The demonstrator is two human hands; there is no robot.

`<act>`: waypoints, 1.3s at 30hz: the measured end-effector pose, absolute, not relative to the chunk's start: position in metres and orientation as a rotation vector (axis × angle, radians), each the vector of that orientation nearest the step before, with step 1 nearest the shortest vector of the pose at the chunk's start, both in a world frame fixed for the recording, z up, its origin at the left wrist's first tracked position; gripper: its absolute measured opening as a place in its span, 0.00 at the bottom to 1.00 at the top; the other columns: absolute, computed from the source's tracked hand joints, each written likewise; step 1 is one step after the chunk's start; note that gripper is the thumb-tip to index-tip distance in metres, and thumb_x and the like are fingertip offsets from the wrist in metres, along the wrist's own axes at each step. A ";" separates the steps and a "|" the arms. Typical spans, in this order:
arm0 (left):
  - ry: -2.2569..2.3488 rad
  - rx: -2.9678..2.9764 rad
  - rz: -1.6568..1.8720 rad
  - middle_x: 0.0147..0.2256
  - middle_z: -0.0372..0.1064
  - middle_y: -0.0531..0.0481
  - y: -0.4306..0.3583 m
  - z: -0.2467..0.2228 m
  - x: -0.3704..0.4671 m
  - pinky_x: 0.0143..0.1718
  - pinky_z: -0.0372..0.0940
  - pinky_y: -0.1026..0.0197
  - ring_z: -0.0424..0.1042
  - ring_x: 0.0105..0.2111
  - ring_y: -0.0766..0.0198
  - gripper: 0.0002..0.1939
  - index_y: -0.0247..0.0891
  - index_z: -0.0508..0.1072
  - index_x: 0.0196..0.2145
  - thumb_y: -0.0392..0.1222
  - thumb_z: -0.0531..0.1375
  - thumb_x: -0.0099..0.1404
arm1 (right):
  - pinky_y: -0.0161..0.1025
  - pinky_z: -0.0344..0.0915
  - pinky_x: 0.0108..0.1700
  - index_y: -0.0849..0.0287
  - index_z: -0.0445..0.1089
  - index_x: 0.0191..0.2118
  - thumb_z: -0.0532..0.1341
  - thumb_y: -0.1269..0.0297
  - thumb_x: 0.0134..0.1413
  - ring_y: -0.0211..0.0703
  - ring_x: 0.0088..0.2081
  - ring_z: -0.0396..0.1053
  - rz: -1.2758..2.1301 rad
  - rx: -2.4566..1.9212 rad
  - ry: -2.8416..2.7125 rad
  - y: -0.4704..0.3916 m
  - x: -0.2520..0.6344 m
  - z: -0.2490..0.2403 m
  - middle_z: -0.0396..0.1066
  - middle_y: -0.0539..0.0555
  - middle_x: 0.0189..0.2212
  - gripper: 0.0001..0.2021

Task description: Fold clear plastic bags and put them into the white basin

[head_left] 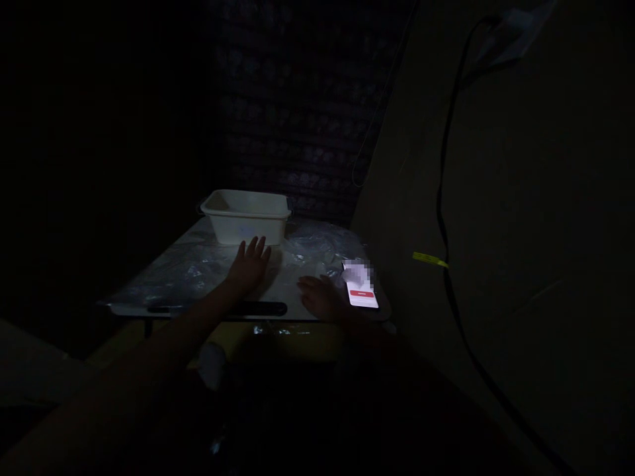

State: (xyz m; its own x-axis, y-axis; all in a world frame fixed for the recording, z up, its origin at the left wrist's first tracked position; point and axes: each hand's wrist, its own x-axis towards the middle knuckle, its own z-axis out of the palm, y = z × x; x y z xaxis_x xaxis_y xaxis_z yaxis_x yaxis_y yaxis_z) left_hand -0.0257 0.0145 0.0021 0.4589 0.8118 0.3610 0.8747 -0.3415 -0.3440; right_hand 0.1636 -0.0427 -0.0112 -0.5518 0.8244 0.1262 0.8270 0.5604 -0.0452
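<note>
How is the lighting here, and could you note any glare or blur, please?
Head view: very dark, with the left side nearly black; the phone screen is brightest, its upper part pixelated; faint glints on the clear plastic; the pale tub reads well, while the left hand and right hand look dim and slightly soft.

Cream on the rectangular plastic tub [245, 228]; red-barred pinkish white on the flat phone screen [361, 294]; yellow on the narrow tag [429, 259].

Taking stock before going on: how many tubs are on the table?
1. The pale tub stands toward the far side of the table, beyond the left hand. Others off the table could be lost in the dark.
</note>
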 end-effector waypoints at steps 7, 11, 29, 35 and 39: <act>-1.163 -2.730 0.002 0.40 0.64 0.41 -0.014 -0.003 -0.024 0.42 0.54 0.59 0.61 0.42 0.60 0.16 0.32 0.65 0.40 0.40 0.44 0.58 | 0.38 0.53 0.44 0.62 0.63 0.38 0.45 0.73 0.45 0.38 0.44 0.59 -0.025 -1.408 -2.695 -0.015 0.157 -0.007 0.63 0.56 0.41 0.14; -1.150 -2.761 -0.009 0.52 0.46 0.38 -0.029 -0.023 -0.025 0.47 0.47 0.54 0.47 0.51 0.55 0.25 0.32 0.51 0.51 0.48 0.41 0.59 | 0.38 0.54 0.43 0.62 0.63 0.38 0.45 0.72 0.46 0.39 0.44 0.58 -0.059 -1.482 -2.680 -0.004 0.152 -0.010 0.63 0.56 0.41 0.15; -1.245 -2.811 0.113 0.54 0.39 0.39 -0.040 -0.029 -0.027 0.47 0.41 0.50 0.39 0.53 0.51 0.28 0.37 0.45 0.53 0.53 0.36 0.59 | 0.35 0.56 0.40 0.58 0.64 0.39 0.49 0.64 0.45 0.40 0.40 0.61 0.005 -1.752 -2.432 0.037 0.139 -0.019 0.65 0.55 0.38 0.14; -1.215 -2.800 0.095 0.54 0.39 0.39 -0.042 -0.030 -0.028 0.47 0.41 0.49 0.40 0.53 0.51 0.28 0.37 0.46 0.53 0.54 0.35 0.58 | 0.32 0.57 0.36 0.59 0.68 0.30 0.49 0.68 0.43 0.38 0.35 0.64 0.060 -1.757 -2.404 0.042 0.133 -0.015 0.68 0.55 0.33 0.12; -1.224 -2.800 0.125 0.54 0.39 0.39 -0.043 -0.026 -0.027 0.47 0.41 0.50 0.40 0.53 0.51 0.28 0.36 0.46 0.53 0.53 0.35 0.59 | 0.30 0.57 0.35 0.59 0.68 0.28 0.49 0.70 0.42 0.35 0.33 0.64 0.193 -1.725 -2.342 0.043 0.133 -0.008 0.69 0.53 0.31 0.11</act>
State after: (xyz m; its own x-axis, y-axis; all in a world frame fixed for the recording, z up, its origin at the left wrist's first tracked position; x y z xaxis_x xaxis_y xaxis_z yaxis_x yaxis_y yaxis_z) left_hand -0.0268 -0.0427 -0.0265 0.6768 0.7350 -0.0413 0.7283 -0.6767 -0.1084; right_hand 0.1332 0.0433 -0.0084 -0.2828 0.9536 0.1034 0.9238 0.2998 -0.2380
